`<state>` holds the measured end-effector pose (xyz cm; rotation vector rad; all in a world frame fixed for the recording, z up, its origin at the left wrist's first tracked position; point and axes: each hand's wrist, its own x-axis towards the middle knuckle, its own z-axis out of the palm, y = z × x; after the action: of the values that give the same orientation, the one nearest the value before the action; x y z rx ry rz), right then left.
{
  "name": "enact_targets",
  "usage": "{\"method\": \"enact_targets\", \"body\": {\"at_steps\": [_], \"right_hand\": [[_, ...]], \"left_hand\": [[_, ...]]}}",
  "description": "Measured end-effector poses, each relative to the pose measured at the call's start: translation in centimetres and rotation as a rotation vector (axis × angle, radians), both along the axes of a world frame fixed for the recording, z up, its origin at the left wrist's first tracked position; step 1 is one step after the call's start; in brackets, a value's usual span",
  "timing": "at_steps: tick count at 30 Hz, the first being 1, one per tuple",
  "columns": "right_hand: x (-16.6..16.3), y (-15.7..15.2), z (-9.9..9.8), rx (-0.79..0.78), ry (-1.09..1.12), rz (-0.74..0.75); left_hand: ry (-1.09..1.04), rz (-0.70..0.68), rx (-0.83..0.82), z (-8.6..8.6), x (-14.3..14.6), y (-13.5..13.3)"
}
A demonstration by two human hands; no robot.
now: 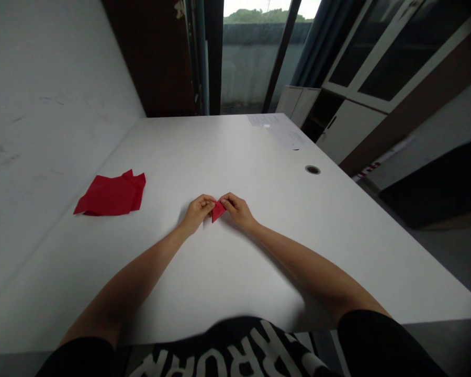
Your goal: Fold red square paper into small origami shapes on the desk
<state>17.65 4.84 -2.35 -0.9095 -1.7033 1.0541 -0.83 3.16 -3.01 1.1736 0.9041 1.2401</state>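
Observation:
Between my hands is a small folded piece of red paper (218,211), roughly triangular, with one point hanging down toward me. My left hand (199,210) pinches its left edge between thumb and fingers. On the other side, my right hand (237,208) grips the upper right corner in the same way. Both hands are close together just above the middle of the white table (235,272). My fingers cover part of the paper's upper edge, so its folds there are hidden.
Several red paper sheets (112,195) lie in a loose stack at the left, near the white wall (55,104). Printed sheets (284,133) lie at the table's far right, with a round cable hole (313,169) nearby. Cabinets (353,128) stand beyond the right edge.

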Motion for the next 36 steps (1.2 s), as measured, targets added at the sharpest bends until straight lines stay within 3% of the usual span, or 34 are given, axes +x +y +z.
{"method": "enact_targets", "body": {"at_steps": [6, 11, 15, 25, 31, 36], "right_hand": [[-0.2, 0.0, -0.1, -0.037, 0.046, -0.06], [-0.3, 0.0, -0.2, -0.134, 0.155, -0.014], [-0.2, 0.1, -0.2, -0.161, 0.152, 0.004], [0.0, 0.0, -0.3, -0.054, -0.021, -0.041], [-0.1, 0.3, -0.4, -0.112, 0.041, -0.022], [0.0, 0.4, -0.5, -0.149, 0.087, 0.016]], "left_hand": [[0.087, 0.113, 0.027, 0.4, 0.3, -0.1], [0.048, 0.179, 0.035, 0.3, 0.4, 0.1], [0.059, 0.157, 0.04, -0.2, 0.3, 0.3], [0.169, 0.135, 0.032, -0.4, 0.2, 0.3], [0.173, 0.243, 0.03, -0.3, 0.0, 0.5], [0.168, 0.191, -0.02, -0.3, 0.2, 0.3]]}}
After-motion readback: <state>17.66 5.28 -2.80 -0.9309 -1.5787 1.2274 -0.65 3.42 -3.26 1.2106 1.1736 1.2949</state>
